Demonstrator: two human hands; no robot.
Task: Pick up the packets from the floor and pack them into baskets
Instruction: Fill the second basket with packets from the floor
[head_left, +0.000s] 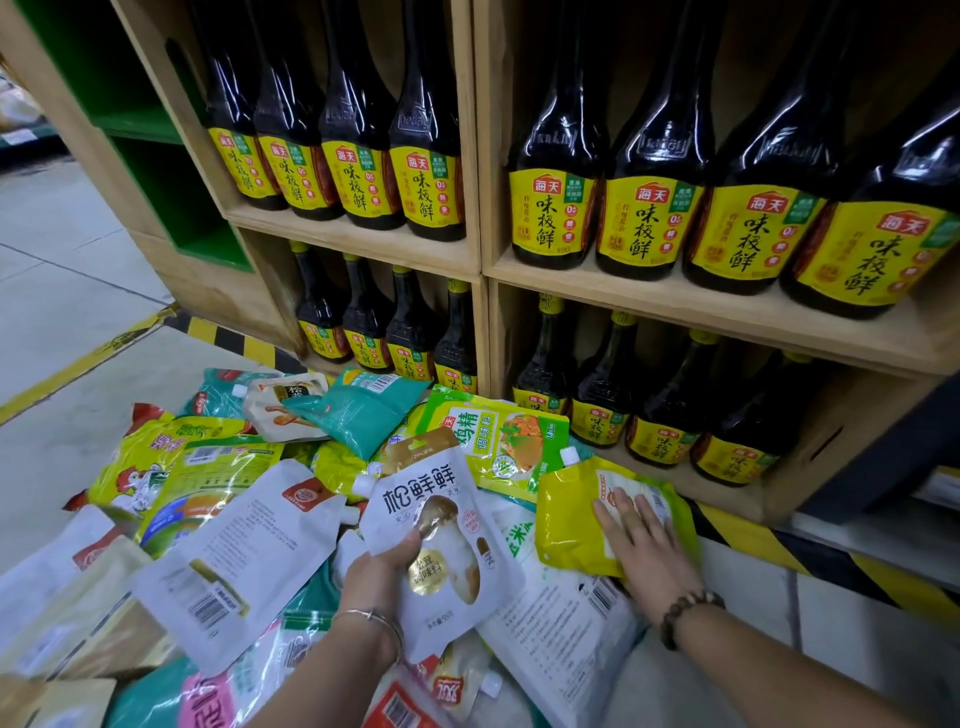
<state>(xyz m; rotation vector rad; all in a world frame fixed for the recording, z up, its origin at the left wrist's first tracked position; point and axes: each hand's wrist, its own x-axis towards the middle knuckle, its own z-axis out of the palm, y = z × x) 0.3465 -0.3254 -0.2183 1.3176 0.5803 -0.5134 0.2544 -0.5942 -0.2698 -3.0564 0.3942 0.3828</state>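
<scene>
Left fingers around white pouch, right fingers flat on yellow pouch amid strewn packets, soy bottles behind.

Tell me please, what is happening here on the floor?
A person is sorting through a pile of packets scattered on the floor in front of wooden shelves stocked with dark sauce bottles. The left hand grips a white spouted pouch with a mushroom picture, lifted above the pile. The right hand rests flat on a yellow spouted pouch that lies on other packets. No basket shows in this view.
</scene>
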